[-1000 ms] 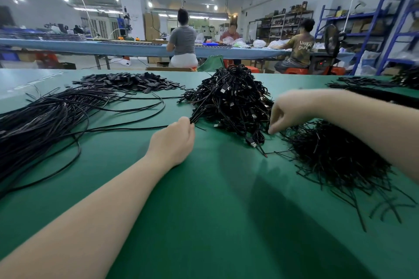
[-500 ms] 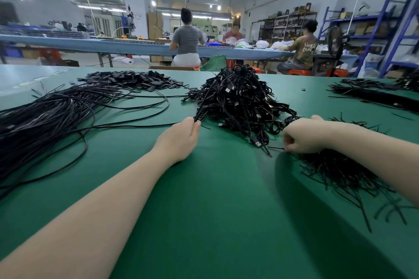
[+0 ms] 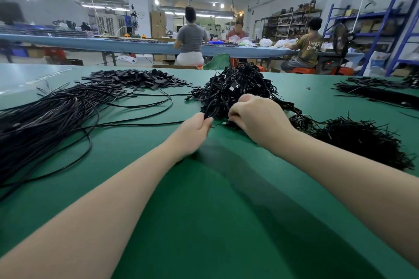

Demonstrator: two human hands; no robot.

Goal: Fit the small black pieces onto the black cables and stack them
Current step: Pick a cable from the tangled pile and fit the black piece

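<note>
At the near edge of the tangled black cable heap (image 3: 238,88): both hands meet.
Left hand (image 3: 192,131) pinches a thin black cable (image 3: 209,108); right hand (image 3: 256,118) curled, contents hidden.

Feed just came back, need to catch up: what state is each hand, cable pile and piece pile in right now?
left hand: pinches a black cable
right hand: fingers curled at the tangled pile's near edge; what it holds is hidden
tangled cable pile: heaped, centre
loose long cables: spread out, left
flat black pieces: heaped, far left
thin black pieces: piled, right
</note>
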